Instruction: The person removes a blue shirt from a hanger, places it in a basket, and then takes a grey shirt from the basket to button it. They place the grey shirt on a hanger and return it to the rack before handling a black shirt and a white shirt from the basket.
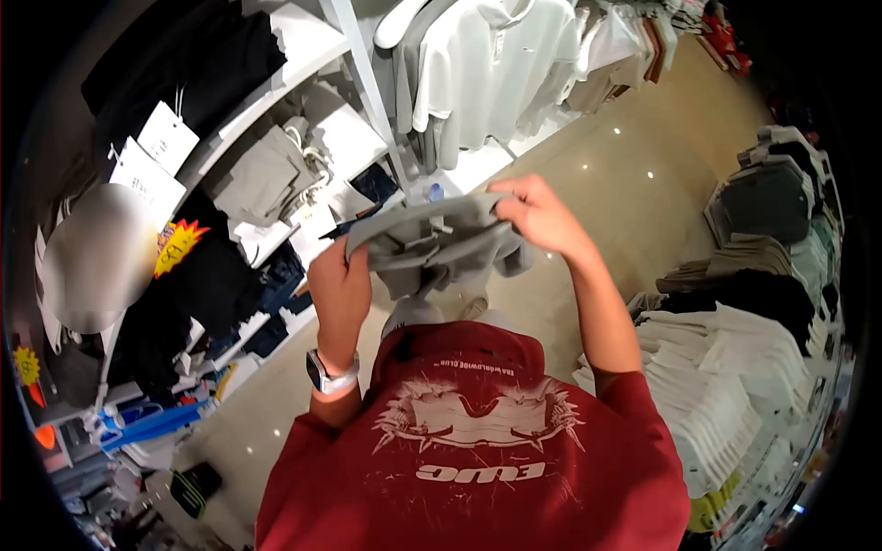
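Observation:
Stretched between my two hands is a pair of grey shorts (441, 241), held up by its wide waistband in front of my body. My left hand (342, 289) is closed round the left end of the band, thumb on top. At the other end, my right hand (537, 217) pinches the band between thumb and fingers. The cloth hangs in folds below the opening, so its lower part is partly hidden. A watch (333, 372) sits on my left wrist.
Shelves on the left carry folded grey clothes (262, 174), with price tags (152, 174) hanging near a black garment. White shirts (496, 64) hang at the back. A display on the right holds stacked white clothes (707, 376). Shiny floor (634, 202) runs between.

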Available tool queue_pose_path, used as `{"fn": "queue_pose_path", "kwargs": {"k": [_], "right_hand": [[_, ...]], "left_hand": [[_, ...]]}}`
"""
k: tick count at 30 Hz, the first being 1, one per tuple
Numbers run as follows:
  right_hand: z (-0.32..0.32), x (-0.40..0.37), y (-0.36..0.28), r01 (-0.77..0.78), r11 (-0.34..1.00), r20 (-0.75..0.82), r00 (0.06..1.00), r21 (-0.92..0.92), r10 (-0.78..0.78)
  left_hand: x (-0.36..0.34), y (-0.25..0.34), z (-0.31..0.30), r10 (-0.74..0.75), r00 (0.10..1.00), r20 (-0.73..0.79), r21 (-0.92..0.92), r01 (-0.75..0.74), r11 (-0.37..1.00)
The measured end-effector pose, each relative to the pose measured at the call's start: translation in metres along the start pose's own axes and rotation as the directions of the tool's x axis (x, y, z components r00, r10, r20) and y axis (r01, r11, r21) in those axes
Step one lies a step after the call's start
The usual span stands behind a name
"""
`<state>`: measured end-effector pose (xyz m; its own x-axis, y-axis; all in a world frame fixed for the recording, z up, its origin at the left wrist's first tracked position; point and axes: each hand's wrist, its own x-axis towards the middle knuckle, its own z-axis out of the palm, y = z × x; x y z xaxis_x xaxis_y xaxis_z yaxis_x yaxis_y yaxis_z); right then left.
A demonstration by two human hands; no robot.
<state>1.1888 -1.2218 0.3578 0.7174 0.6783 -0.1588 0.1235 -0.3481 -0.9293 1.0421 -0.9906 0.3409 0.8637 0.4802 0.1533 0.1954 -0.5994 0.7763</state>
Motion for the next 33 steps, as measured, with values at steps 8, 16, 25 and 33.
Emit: {"fn": "queue_pose_path", "kwargs": {"k": [8, 16, 25, 33], "right_hand": [[-0.072, 0.079, -0.008, -0.115, 0.976, 0.135, 0.987, 0.183, 0.091], [-0.125, 0.120, -0.010, -0.074, 0.974, 0.222, 0.975, 0.214, 0.025], [-0.160, 0.144, 0.028, 0.013, 0.938, 0.292, 0.949, 0.346, -0.121], [-0.239, 0.214, 0.041, 0.421, 0.883, -0.267, 0.844, -0.207, -0.465]], "left_hand": [[0.057, 0.033, 0.043, 0.009, 0.995, -0.099, 0.123, 0.003, 0.992], [0.094, 0.063, 0.105, 0.501, 0.853, -0.147, -0.156, -0.520, 0.840], [0.130, 0.086, 0.188, 0.457, 0.846, 0.273, -0.244, -0.399, 0.884], [0.152, 0.118, 0.224, 0.232, 0.967, 0.101, -0.253, -0.201, 0.946]]}}
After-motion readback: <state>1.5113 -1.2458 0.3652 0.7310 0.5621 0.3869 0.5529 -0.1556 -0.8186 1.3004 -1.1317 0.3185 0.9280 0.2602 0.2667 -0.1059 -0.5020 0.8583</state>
